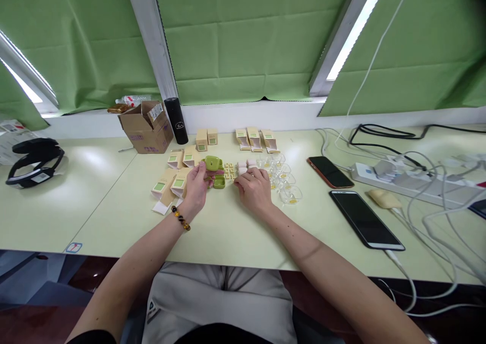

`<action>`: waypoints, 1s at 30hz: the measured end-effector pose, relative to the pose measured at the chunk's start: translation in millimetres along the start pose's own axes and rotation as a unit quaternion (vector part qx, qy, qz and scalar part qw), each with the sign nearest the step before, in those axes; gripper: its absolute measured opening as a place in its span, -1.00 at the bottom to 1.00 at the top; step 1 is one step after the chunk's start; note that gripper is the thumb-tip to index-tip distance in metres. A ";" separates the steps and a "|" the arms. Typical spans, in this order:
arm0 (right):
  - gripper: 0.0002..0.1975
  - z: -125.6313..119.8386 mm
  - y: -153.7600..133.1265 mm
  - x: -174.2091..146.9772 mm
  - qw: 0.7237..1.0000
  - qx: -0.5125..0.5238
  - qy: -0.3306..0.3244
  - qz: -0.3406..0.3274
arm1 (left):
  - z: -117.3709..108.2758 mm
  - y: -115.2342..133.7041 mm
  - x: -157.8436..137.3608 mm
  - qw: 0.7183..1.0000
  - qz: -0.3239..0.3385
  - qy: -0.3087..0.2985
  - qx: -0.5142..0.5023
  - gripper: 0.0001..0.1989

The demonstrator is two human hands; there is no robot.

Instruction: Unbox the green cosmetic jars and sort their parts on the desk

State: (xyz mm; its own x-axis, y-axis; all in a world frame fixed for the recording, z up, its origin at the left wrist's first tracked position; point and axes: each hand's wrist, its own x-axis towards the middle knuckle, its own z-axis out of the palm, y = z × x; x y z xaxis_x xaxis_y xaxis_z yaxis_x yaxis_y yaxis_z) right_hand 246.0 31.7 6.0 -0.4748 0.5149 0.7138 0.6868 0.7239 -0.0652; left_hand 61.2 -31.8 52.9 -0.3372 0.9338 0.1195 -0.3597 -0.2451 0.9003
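My left hand [195,186] is closed around a small green case [213,163] with a rounded top, raised off the table. Just below it sits an open green container [219,183]. My right hand [255,188] hovers low with thumb and fingertips pinched together; whatever lies between them is too small to make out. Close to those fingertips are rows of small yellow square pieces [228,168]. Short pale-pink cylinders [242,165] stand just behind the right hand, partly covered by it. Beside that hand, clear plastic cups [290,195] with yellow marks are grouped.
Small kraft boxes [162,183] lie left of the case, with more boxes [254,138] at the back. A cardboard carton [146,131] and black bottle [176,121] stand back left. Phones [366,220], a power strip [413,182] and cables fill the right.
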 end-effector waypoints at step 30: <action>-0.82 3.1 -4.6 -8.4 0.999 -0.025 -0.013 -0.022 | 2.1 2.9 -3.4 1.000 -0.007 -0.012 -0.008 -0.51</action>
State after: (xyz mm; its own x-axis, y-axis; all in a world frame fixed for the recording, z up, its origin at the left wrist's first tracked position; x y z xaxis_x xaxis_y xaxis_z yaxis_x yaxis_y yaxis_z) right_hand 245.2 25.4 -1.9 -0.5184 0.4949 0.6973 0.6916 0.7223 0.0015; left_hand 63.2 -35.1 56.0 -0.3105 0.9433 0.1173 -0.3786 -0.2360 0.8950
